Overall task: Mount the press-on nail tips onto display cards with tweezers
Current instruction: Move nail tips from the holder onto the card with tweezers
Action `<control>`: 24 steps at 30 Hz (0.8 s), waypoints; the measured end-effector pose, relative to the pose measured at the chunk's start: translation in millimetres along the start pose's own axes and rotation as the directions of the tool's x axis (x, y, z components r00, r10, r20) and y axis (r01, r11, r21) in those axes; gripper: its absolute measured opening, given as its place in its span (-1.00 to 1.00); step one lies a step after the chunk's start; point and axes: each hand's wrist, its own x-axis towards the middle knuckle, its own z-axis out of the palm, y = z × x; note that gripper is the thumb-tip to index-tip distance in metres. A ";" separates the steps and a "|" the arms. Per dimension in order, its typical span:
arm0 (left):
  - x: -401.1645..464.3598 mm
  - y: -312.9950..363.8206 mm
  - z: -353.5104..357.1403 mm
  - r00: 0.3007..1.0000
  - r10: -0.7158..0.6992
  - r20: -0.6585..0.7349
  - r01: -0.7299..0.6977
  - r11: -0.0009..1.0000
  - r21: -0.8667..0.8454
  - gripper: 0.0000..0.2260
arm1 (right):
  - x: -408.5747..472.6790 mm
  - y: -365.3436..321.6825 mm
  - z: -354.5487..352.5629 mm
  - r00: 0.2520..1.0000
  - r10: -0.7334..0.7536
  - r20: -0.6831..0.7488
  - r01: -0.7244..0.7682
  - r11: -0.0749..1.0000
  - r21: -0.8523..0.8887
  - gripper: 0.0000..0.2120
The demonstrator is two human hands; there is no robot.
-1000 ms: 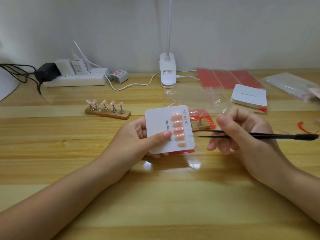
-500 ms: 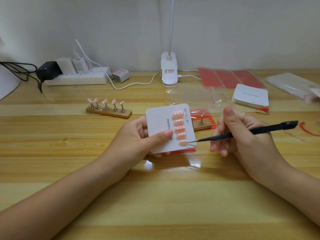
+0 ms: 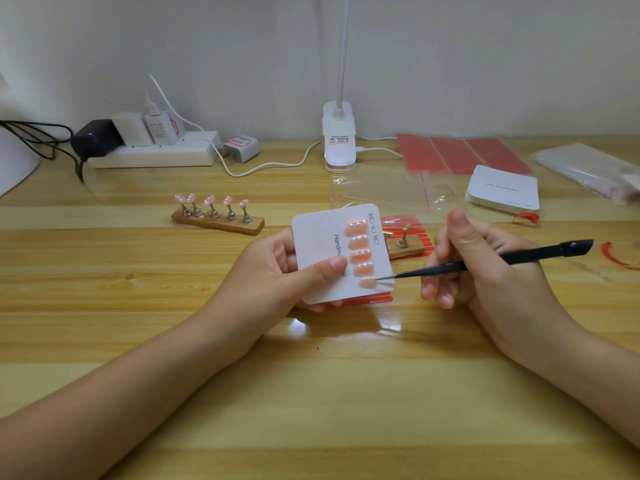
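We're at a striped pale wooden table (image 3: 173, 341) by a white wall: left hand (image 3: 277, 271) grips the white rectangular display card (image 3: 322, 237) (thumb on its face), right hand (image 3: 491, 271) pinches black pointed tweezers (image 3: 485, 263), tip touching the lowest pink nail tip (image 3: 367, 282).

A glossy striped light-wood tabletop (image 3: 207, 393) is running back to a plain white wall (image 3: 450, 57), reflecting soft overhead light.

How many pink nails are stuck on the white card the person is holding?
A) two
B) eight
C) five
C: five pink nail tips sit in one column on the white card that the left hand holds, and the tweezers in the right hand point at the lowest one.
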 end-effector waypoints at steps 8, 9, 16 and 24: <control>0.9 0.1 0.4 1.000 -0.002 -0.017 0.003 1.000 0.005 -0.75 | -0.8 0.2 1.3 0.999 -0.054 -0.005 0.054 0.999 0.002 -0.69; 1.1 0.3 0.2 1.000 -0.006 -0.023 0.006 1.000 0.005 -0.75 | -1.6 -0.5 1.3 0.997 -0.079 0.005 0.079 0.997 -0.024 -0.68; 0.6 1.0 0.4 0.999 -0.021 -0.044 0.022 0.999 0.023 -0.72 | -7.3 -2.9 0.0 0.806 -0.525 0.272 0.586 0.647 -0.487 -0.65; 0.8 -0.8 0.2 0.999 -0.012 -0.047 0.016 0.997 0.081 -0.82 | -10.1 1.1 0.7 0.689 -0.581 0.433 0.710 0.421 -0.565 -0.52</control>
